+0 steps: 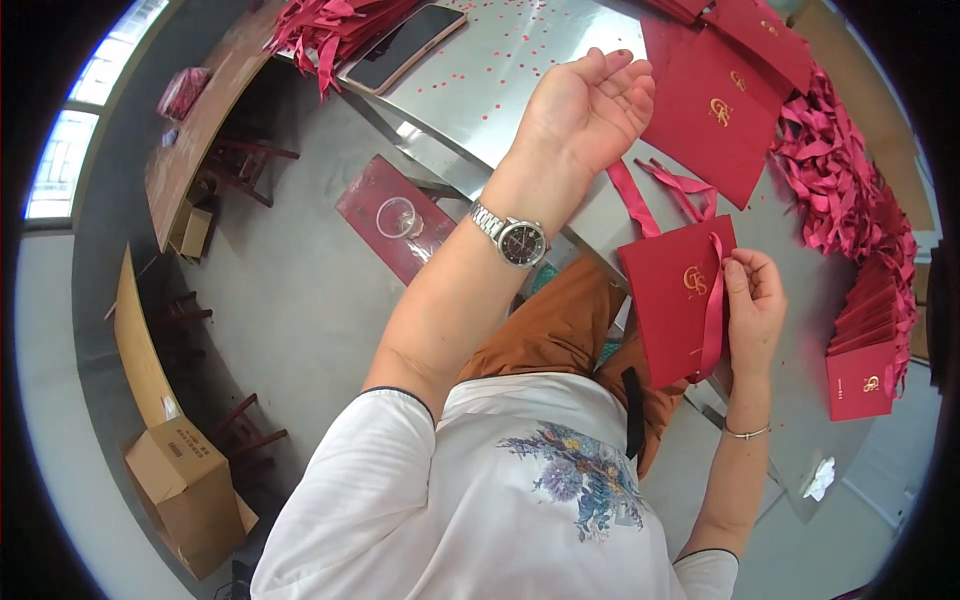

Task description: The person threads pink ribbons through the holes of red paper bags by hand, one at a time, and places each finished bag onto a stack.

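Note:
A red paper gift bag [662, 300] with gold printing and a pink ribbon [713, 310] across it tilts over the table's near edge, above my lap. My right hand [757, 295] pinches the bag's right edge, thumb beside the ribbon. Farther off, my left hand [595, 105] is turned palm up over the table, its fingers loosely bent and apart, with nothing seen in them. Two loose ribbon ends [632, 198] lie between that hand and the bag. Just right of my left hand, flat red bags [715, 115] overlap on the metal tabletop.
A long heap of red ribboned bags [840, 165] curves along the table's right side. At the far left lie a phone [408, 48] and more ribbons [318, 40]. Red specks dot the metal table [470, 100]. A red stool [385, 205] and a cardboard box [185, 490] stand left.

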Available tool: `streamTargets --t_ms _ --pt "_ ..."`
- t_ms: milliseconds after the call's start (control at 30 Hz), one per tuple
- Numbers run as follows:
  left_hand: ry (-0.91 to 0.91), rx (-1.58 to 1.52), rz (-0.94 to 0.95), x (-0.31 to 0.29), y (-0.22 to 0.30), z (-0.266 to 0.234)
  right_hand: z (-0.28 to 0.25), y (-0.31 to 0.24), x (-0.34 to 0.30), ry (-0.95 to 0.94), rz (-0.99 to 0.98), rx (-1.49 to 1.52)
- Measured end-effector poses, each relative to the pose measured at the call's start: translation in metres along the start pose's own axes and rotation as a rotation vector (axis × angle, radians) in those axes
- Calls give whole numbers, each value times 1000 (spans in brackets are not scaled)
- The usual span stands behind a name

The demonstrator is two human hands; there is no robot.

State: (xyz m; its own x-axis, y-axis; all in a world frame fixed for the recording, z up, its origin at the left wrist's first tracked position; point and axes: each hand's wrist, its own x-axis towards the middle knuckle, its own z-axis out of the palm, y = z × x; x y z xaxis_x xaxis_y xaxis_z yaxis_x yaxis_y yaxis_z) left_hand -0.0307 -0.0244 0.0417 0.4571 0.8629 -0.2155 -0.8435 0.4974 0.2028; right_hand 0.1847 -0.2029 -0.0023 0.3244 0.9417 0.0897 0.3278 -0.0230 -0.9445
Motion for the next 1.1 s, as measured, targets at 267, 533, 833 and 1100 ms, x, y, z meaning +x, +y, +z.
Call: streamTargets --t_ms 267,533,833,1100 --pt "-217 1648 216 -70 -39 -4 3 -4 2 12 43 51" --pt "-341 2175 497 -86 -65 -30 -10 -20 -6 46 -8 304" --pt "-236 2224 524 -60 -60 -29 -31 1 -146 71 121 0" --pt "-232 2107 513 -53 -55 -33 18 52 -153 65 221 -52"
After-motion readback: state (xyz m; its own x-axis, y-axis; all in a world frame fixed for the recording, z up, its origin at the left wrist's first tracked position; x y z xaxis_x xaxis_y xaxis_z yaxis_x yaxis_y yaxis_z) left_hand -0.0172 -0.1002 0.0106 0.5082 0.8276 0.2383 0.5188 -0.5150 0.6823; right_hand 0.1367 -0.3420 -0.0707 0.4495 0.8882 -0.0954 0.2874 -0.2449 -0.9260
